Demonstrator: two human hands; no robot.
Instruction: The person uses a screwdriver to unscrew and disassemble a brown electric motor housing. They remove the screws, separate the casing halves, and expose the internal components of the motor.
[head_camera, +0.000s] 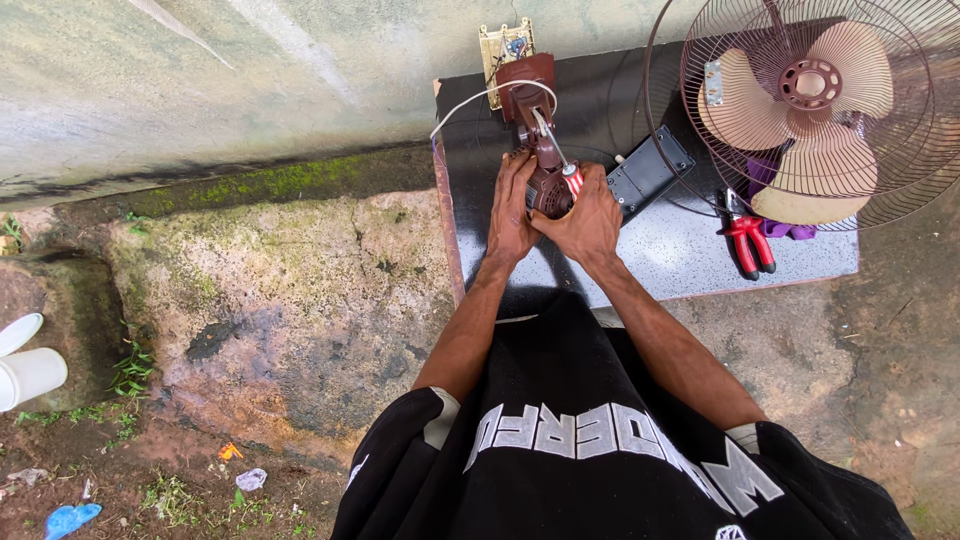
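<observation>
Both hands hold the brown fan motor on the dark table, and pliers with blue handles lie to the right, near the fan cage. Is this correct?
One detail is wrong: the pliers have red handles, not blue, as the head view shows. The rest holds: the left hand and right hand hold the brown fan motor on the dark table, near the fan cage.

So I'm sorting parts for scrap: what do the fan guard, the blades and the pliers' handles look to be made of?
Fan guard: thin metal wire, brownish painted finish, judging by its fine radial spokes. Blades: probably plastic, tan, smooth, moulded curves. Pliers: dark metal jaws, handles in glossy red, likely a plastic or rubber sleeve.
</observation>
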